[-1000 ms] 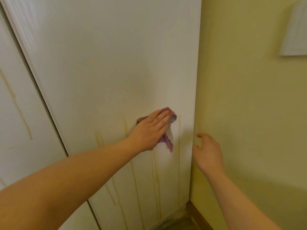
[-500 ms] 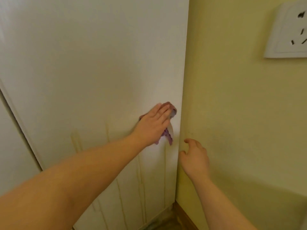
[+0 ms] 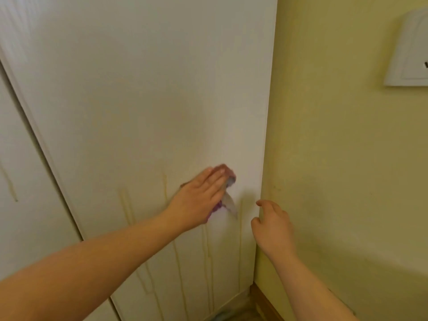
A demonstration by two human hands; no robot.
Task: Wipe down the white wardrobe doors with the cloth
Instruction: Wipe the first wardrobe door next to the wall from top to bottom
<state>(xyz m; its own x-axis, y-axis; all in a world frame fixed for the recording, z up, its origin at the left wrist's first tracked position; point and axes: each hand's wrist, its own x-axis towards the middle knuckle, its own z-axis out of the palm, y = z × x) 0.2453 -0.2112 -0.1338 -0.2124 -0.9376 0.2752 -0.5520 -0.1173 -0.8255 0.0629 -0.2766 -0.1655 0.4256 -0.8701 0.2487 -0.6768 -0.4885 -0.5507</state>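
Close up on the white wardrobe door (image 3: 139, 100), and the left hand (image 3: 200, 199) is flat against it at about six o'clock in the view, just below centre. The grip is wide open, fingers straight and side by side, palm pressing the cloth (image 3: 229, 178) onto the panel.

The cloth is a purple-pink bundle, mostly hidden under the hand. A bunched edge pokes out past the fingertips toward one o'clock, and a pale tail hangs from under the hand toward five o'clock. It sits low on the door, near the right edge.

Yellowish drip streaks (image 3: 127, 205) run down the panel at nine o'clock of that hand and below it, toward the foot of the door.

Over to the right hand (image 3: 274, 228), at four o'clock of the left. The grip is loose, fingers lightly curled, nothing in it. It hovers just beside the door's right edge, where the door meets the yellow wall (image 3: 347, 158). Whether a fingertip touches, I cannot tell.

At nine o'clock in the view, a second door (image 3: 23, 216) carries a streak of its own. Up at two o'clock a white socket plate (image 3: 407, 49) sits on the wall, cut by the frame. Down at five o'clock, a wooden skirting board (image 3: 266, 304) runs along the base of the wall.
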